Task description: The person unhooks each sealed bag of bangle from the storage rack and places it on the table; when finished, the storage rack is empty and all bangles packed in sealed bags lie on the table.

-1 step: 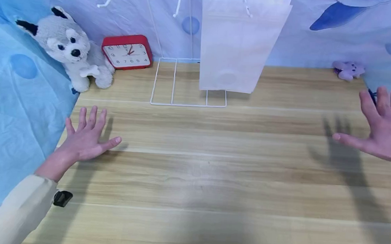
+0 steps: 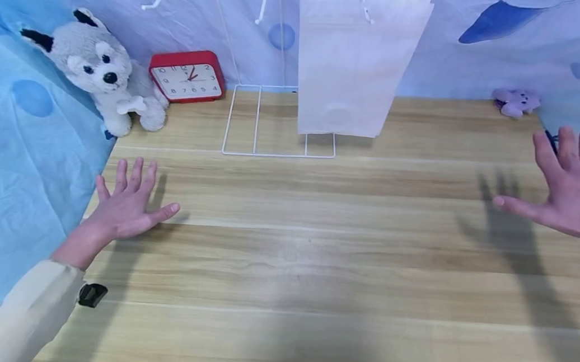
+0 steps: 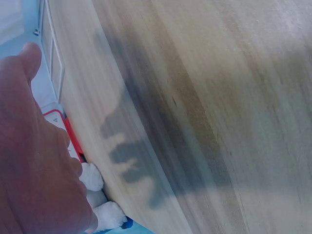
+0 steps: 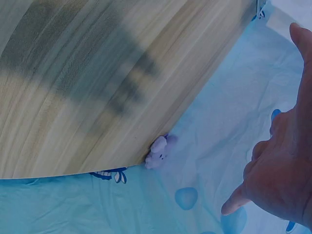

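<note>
Hovering above the left side of the counter [image 2: 305, 249], the left hand [image 2: 125, 209] has its fingers spread, its grip wide; the right hand [image 2: 574, 195] hovers near the right edge, grip equally wide; a grey plush dog [image 2: 109, 73] sits at the back left, beside 1 red clock [image 2: 188, 79]; 1 purple toy [image 2: 516, 102] lies at the back right corner; white sheets [image 2: 350, 67] hang from a wire rack [image 2: 277, 156] between them.

The head view faces forward and down over the pale wood-grain tabletop [image 2: 305, 249]; views from each wrist sit closer, tilted; head and right wrist share the small purple plush toy [image 2: 515, 103].
</note>
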`<state>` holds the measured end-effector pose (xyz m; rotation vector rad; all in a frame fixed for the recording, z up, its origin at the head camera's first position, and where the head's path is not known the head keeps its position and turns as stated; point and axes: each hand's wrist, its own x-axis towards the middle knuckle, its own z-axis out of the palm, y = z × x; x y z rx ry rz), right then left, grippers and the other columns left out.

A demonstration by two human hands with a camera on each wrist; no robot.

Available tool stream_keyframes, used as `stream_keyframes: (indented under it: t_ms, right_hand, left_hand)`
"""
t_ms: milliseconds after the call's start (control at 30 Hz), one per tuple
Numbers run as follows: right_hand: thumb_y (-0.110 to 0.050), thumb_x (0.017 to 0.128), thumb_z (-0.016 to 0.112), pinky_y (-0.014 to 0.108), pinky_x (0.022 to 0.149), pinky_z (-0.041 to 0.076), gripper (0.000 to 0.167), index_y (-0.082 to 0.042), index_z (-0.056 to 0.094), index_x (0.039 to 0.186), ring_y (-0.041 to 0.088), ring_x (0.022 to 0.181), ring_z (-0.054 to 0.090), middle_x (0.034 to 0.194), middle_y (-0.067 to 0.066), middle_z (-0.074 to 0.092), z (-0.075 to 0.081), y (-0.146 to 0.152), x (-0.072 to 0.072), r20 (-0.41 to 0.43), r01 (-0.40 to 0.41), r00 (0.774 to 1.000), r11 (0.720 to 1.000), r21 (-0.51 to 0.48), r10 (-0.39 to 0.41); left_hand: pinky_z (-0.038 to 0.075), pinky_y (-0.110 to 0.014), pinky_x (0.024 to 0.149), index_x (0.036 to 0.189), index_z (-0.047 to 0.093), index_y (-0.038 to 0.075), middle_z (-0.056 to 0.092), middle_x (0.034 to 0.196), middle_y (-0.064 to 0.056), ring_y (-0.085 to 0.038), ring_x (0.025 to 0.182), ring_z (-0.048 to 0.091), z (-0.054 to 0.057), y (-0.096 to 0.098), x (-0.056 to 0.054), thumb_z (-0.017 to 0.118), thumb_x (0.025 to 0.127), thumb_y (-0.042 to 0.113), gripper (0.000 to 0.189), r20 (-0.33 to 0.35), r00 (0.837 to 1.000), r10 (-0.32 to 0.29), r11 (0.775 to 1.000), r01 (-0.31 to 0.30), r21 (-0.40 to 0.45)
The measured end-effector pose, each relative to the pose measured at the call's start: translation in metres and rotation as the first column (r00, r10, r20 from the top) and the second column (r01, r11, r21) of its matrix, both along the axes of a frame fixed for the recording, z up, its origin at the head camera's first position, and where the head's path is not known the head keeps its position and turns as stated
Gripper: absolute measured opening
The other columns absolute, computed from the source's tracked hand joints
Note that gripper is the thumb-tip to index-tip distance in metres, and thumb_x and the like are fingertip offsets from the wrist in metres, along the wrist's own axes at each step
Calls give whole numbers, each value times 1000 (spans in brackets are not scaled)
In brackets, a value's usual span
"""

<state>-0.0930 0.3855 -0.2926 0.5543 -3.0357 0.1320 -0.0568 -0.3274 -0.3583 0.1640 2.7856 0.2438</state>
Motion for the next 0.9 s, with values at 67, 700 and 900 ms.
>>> stream_keyframes:
  t_ms: [67, 700, 900]
  right_hand:
    - [-99, 71, 26, 73, 102, -21, 125, -20, -16, 159, 33, 144, -30, 160, 6, -33, 2, -2, -3, -12, -8, 1000, 1000, 0, 8]
    - [-1, 88, 72, 0, 62, 39, 58, 7, 50, 141, -15, 82, 60, 104, 24, 72, 19, -79, -29, -114, -158, 985, 936, -316, 128]
    - [-1, 90, 69, 2, 69, 42, 54, 5, 52, 140, -27, 89, 46, 107, 20, 72, 27, -106, -44, -141, -245, 969, 877, -414, 204]
  left_hand:
    - [-30, -71, 94, 157, -13, 3, -28, 156, -26, -35, 135, -40, 2, -3, 0, 41, 97, 67, 103, 0, 1000, 4, 1000, -4, 2]
    - [7, -54, 119, 158, 17, 0, 9, 165, -20, -41, 150, 3, -14, 53, -109, 61, 101, 27, 77, -26, 996, -89, 931, 92, 354]
    - [2, -57, 118, 161, 12, 8, 3, 168, -10, -35, 151, -9, -23, 68, -150, 70, 94, 36, 93, 29, 998, -63, 925, 47, 377]
